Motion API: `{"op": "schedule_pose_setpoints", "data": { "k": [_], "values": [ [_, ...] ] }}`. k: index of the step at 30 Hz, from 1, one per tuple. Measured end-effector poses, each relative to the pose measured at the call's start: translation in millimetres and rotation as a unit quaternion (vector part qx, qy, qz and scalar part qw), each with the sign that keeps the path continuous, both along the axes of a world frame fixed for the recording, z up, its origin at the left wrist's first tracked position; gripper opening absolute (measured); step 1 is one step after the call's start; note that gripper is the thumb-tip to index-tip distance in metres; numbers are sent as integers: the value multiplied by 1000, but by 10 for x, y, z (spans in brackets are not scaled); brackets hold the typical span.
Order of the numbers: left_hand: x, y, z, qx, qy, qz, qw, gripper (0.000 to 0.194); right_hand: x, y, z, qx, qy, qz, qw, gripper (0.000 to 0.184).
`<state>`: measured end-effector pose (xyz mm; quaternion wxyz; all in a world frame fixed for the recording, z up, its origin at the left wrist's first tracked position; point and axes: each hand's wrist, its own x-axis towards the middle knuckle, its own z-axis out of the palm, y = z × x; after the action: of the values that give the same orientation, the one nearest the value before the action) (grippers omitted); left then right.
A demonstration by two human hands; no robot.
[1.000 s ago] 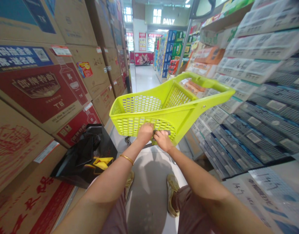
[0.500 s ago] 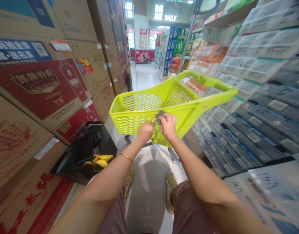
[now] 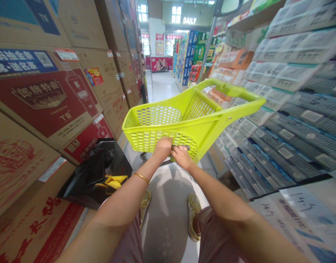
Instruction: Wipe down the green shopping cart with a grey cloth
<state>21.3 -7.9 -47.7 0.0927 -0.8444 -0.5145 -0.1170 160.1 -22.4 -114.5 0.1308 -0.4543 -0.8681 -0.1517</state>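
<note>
A lime-green shopping cart [image 3: 157, 127] with a perforated plastic basket stands sideways in front of me. My left hand [image 3: 163, 147] is closed against the lower part of its near side wall, its fingers curled at the holes. Just right of it, my right hand [image 3: 182, 156] presses a grey cloth [image 3: 186, 147] to the same wall. Only a dark strip of the cloth shows past my fingers. Whether my left hand has something in its fingers is hidden. The two hands almost touch.
Stacked cardboard cartons [image 3: 47, 95] line the left side, with a black bag [image 3: 94, 171] in front of them. Packaged goods [image 3: 288, 135] fill the right side. A metal pole [image 3: 209, 47] rises behind the cart. The tiled aisle [image 3: 162, 82] runs on beyond it.
My right hand has moved down the cart's side wall with the grey cloth, from just under the rim to the perforated part beside my left hand. The left hand stays in place.
</note>
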Motion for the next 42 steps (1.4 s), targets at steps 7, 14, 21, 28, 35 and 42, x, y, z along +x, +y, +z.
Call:
{"op": "schedule_pose_setpoints", "data": {
  "k": [7, 14, 21, 28, 35, 42],
  "values": [
    [-11, 8, 0, -4, -10, -6, 1000, 22, 25, 40, 348, 43, 72, -23, 996, 26],
    [-3, -5, -16, -7, -7, -2, 1000, 25, 75, 53, 715, 140, 190, -107, 966, 30],
    [-17, 2, -27, -5, -11, -10, 1000, 24, 23, 46, 260, 72, 79, -44, 993, 24],
    [-38, -33, -26, 4, -5, -14, 1000, 24, 46, -37, -35, -11, -9, 20, 1000, 22],
    [-107, -79, -98, 38, -7, -58, 998, 30, 43, 2, 302, 52, 69, -20, 996, 23],
    [-129, -120, -126, 29, 4, -40, 999, 25, 66, 22, 701, 142, 205, -94, 964, 25]
  ]
}}
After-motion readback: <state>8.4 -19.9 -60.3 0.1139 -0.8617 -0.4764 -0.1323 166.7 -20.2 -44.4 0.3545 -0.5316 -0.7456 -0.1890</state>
